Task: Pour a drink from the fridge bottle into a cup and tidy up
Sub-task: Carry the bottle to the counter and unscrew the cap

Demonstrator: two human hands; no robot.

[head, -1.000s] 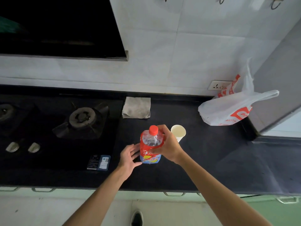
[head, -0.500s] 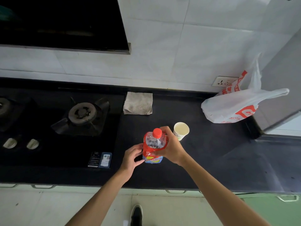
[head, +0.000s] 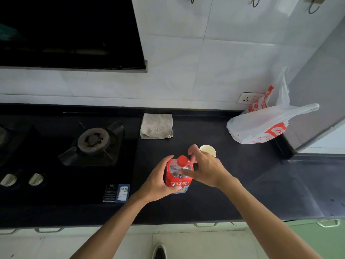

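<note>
A clear plastic bottle (head: 178, 176) with a red label and red cap (head: 182, 160) stands upright on the black counter (head: 242, 184). My left hand (head: 158, 181) wraps around the bottle's left side. My right hand (head: 203, 168) hovers over the bottle's right shoulder, fingers spread beside the cap, thumb against the bottle. A white paper cup (head: 208, 149) stands just behind my right hand, partly hidden by it.
A folded grey cloth (head: 156, 126) lies by the back wall. A gas hob (head: 93, 141) fills the counter's left part. A white and red plastic bag (head: 261, 126) sits at the right, next to a grey fridge side (head: 321, 86).
My left hand has closed around the bottle. My right hand has loosened from the bottle's body and risen to the cap.
</note>
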